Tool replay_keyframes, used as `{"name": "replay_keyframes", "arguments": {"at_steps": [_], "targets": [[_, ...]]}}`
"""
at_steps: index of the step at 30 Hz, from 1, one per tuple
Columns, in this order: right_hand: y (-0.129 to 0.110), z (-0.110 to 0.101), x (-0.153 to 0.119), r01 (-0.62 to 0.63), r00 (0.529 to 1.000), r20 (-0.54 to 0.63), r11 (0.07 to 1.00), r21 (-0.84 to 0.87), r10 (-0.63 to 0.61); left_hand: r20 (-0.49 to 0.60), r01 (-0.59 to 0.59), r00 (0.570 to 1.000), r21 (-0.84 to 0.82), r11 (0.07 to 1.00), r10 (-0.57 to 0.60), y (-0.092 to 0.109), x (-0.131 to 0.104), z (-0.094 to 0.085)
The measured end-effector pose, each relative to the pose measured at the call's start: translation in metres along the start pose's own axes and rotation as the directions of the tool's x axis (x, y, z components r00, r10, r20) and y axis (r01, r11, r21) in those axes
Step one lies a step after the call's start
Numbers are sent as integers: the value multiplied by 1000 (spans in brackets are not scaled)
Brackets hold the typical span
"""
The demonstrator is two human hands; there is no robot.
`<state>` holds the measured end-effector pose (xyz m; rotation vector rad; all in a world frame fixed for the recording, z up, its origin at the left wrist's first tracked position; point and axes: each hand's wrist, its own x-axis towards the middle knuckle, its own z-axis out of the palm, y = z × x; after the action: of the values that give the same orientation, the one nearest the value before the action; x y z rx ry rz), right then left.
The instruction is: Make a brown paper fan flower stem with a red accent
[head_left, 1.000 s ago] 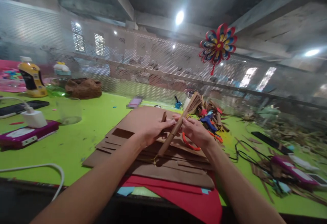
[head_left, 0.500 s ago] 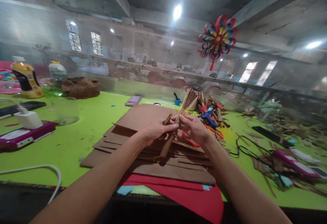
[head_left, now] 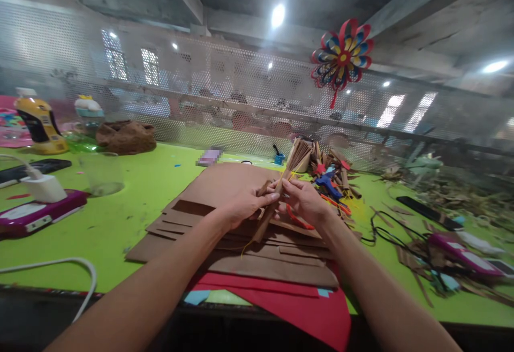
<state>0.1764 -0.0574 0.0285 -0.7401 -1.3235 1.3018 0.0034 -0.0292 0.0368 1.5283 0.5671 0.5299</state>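
Note:
Between my hands a rolled brown paper stick (head_left: 263,227) is held at a slant, its far end cut into a fan of thin strips (head_left: 297,155). My left hand (head_left: 246,206) is closed round its middle, thumb on top. My right hand (head_left: 305,200) pinches it a little higher, just below the strips. A curled brown piece (head_left: 263,187) shows by my left fingers. Thin yellow thread (head_left: 246,247) hangs near the roll's lower end. Under my hands lies a stack of brown paper sheets (head_left: 236,178), with red paper (head_left: 317,320) beneath. My fingers partly hide the roll.
Behind my right hand are a blue glue gun (head_left: 329,185) and a heap of paper scraps (head_left: 341,167). Black cable (head_left: 375,229) and a purple power bank (head_left: 461,258) lie right. A clear cup (head_left: 102,178) and another purple power bank (head_left: 44,218) stand left.
The roll's lower end has shifted slightly up, and the yellow thread now hangs from near it. Both hands keep nearly the same place and grip.

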Motion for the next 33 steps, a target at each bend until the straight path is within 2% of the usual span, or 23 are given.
{"name": "replay_keyframes", "arguments": {"at_steps": [10,16,20,23,28,33], "targets": [[6,-4,4,71,997,-29,997,-34,-72,-48,8,999,-31,999,-10,2,-1,3],[4,2,2,55,998,-30,998,3,-55,-31,-37,999,25,999,38,-2,2,3],[4,6,2,77,995,-67,997,8,-76,-35,-24,999,11,1000,25,-4,3,3],[3,6,2,64,996,-56,998,19,-63,-28,8,1000,-48,999,-9,-2,1,0],[-1,2,-1,-22,999,40,996,90,19,28,65,998,-225,972,-61,-1,-2,-5],[-2,0,-3,-27,996,93,992,127,15,115,68,993,-292,954,-36,-1,-3,-1]]}}
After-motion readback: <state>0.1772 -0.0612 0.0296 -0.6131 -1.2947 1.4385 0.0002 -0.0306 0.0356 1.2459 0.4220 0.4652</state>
